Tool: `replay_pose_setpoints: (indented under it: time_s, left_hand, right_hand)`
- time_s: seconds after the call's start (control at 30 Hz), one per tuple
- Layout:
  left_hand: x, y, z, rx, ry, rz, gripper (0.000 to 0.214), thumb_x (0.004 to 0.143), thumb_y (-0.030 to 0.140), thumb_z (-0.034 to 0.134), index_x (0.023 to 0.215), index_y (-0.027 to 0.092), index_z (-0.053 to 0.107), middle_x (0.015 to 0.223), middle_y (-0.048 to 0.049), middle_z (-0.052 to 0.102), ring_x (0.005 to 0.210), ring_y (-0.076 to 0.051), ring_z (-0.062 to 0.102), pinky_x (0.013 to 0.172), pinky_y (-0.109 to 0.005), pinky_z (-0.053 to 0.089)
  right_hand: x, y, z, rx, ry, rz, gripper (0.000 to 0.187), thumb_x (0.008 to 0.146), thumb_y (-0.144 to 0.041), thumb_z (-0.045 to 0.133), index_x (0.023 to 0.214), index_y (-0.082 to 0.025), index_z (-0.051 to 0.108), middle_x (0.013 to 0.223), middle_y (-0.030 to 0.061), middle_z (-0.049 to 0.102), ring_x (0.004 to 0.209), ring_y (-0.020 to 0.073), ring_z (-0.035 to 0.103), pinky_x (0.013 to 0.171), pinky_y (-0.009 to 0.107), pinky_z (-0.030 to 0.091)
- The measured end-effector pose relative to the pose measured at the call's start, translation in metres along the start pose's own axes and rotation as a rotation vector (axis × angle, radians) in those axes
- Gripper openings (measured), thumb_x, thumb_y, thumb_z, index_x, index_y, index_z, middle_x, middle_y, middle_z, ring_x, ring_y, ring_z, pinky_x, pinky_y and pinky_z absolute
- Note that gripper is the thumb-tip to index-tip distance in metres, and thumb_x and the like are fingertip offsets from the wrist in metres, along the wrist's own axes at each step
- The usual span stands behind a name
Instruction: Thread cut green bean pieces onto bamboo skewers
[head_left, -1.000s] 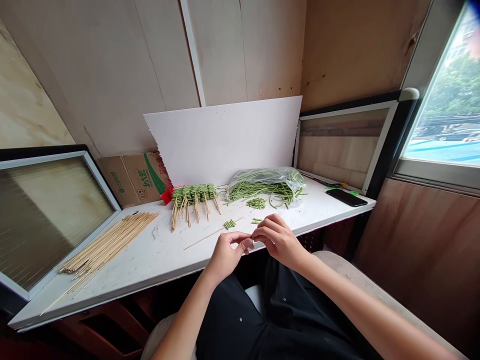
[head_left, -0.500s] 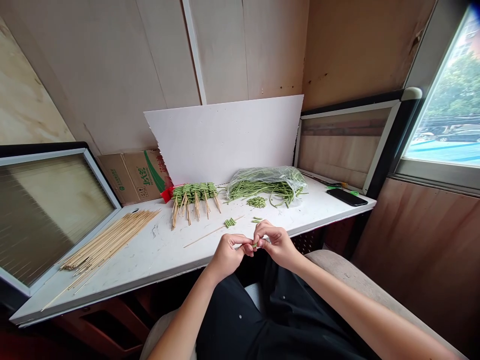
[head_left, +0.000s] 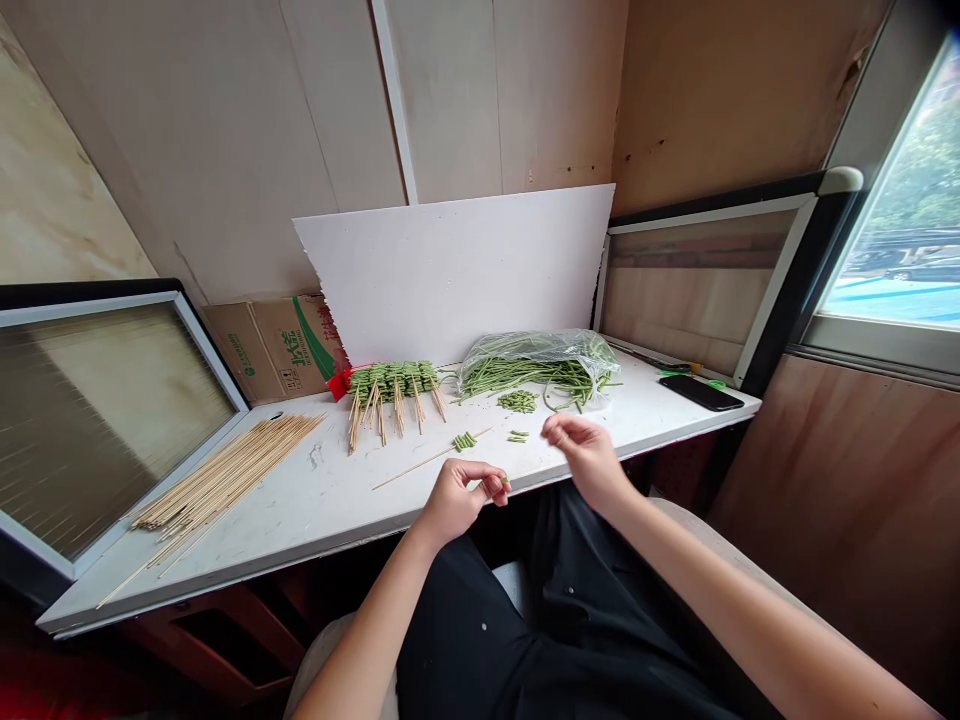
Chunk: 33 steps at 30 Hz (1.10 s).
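My left hand (head_left: pixel 459 494) is curled at the table's front edge and pinches short green bean pieces (head_left: pixel 505 484) between its fingertips. My right hand (head_left: pixel 583 452) hovers to the right of it with fingers bent together, just beside a few loose bean pieces (head_left: pixel 516 437); whether it holds anything is unclear. A single bamboo skewer (head_left: pixel 420 466) with a few bean pieces (head_left: pixel 464 441) threaded on it lies on the white table (head_left: pixel 315 510) just beyond my left hand.
Finished bean skewers (head_left: pixel 391 388) lie in a row at the back. A plastic bag of long beans (head_left: pixel 536 364) and a small heap of cut pieces (head_left: pixel 517 401) sit right of them. Bare skewers (head_left: pixel 225 478) lie left. A black phone (head_left: pixel 701 392) rests at right.
My hands were joined over the bean pieces; now my right hand has pulled away up and to the right, toward the loose pieces. The left hand stays put with the beans.
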<state>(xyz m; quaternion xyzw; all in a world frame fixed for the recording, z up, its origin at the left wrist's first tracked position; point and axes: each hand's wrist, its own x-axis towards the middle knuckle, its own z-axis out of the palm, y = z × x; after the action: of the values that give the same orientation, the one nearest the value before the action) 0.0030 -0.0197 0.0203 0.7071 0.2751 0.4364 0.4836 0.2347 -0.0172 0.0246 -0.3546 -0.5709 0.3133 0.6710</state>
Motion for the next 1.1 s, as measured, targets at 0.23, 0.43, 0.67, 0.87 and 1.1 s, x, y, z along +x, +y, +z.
replay_pose_setpoints:
  time_s: [0.23, 0.43, 0.67, 0.87, 1.1]
  left_hand:
    - [0.006, -0.003, -0.012, -0.076, 0.093, -0.082, 0.048, 0.084, 0.059, 0.078, 0.078, 0.011, 0.077, 0.078, -0.0118, 0.076, 0.063, -0.016, 0.065, 0.072, -0.033, 0.057]
    - [0.005, -0.007, -0.013, -0.023, 0.059, -0.110, 0.050, 0.084, 0.061, 0.077, 0.077, 0.011, 0.076, 0.077, -0.0117, 0.075, 0.066, -0.017, 0.067, 0.074, -0.033, 0.057]
    - [0.008, -0.012, -0.019, -0.019, 0.039, -0.114, 0.048, 0.085, 0.059, 0.077, 0.084, 0.011, 0.076, 0.079, -0.0108, 0.076, 0.069, -0.018, 0.069, 0.077, -0.034, 0.058]
    - [0.007, -0.014, -0.021, 0.011, 0.015, -0.138, 0.050, 0.087, 0.060, 0.074, 0.081, 0.011, 0.075, 0.079, -0.0110, 0.075, 0.070, -0.018, 0.069, 0.077, -0.032, 0.056]
    - [0.007, -0.026, -0.016, -0.009, 0.045, -0.202, 0.058, 0.087, 0.059, 0.075, 0.117, 0.008, 0.073, 0.082, -0.0096, 0.075, 0.064, -0.015, 0.066, 0.073, -0.031, 0.054]
  right_hand:
    - [0.046, 0.046, -0.055, -0.413, 0.029, 0.063, 0.045, 0.087, -0.058, 0.071, 0.106, -0.020, 0.082, 0.096, 0.0127, 0.081, 0.094, 0.0300, 0.072, 0.075, 0.038, 0.055]
    - [0.071, 0.106, -0.032, -0.747, -0.144, 0.070, 0.022, 0.087, -0.034, 0.069, 0.095, -0.018, 0.082, 0.096, 0.0123, 0.082, 0.093, 0.0292, 0.074, 0.084, 0.040, 0.056]
    - [0.081, 0.129, -0.023, -0.910, -0.210, 0.011, 0.016, 0.084, -0.032, 0.074, 0.079, -0.019, 0.082, 0.094, 0.0135, 0.081, 0.106, 0.0327, 0.065, 0.101, 0.045, 0.046]
    - [0.073, 0.123, -0.039, -0.838, -0.167, -0.014, 0.047, 0.102, -0.048, 0.049, 0.095, -0.016, 0.083, 0.104, 0.0149, 0.080, 0.108, 0.0329, 0.064, 0.101, 0.047, 0.045]
    - [0.042, 0.055, -0.022, -0.540, -0.340, -0.026, 0.049, 0.101, -0.059, 0.053, 0.110, -0.019, 0.080, 0.106, 0.0124, 0.080, 0.098, 0.0267, 0.071, 0.075, 0.034, 0.052]
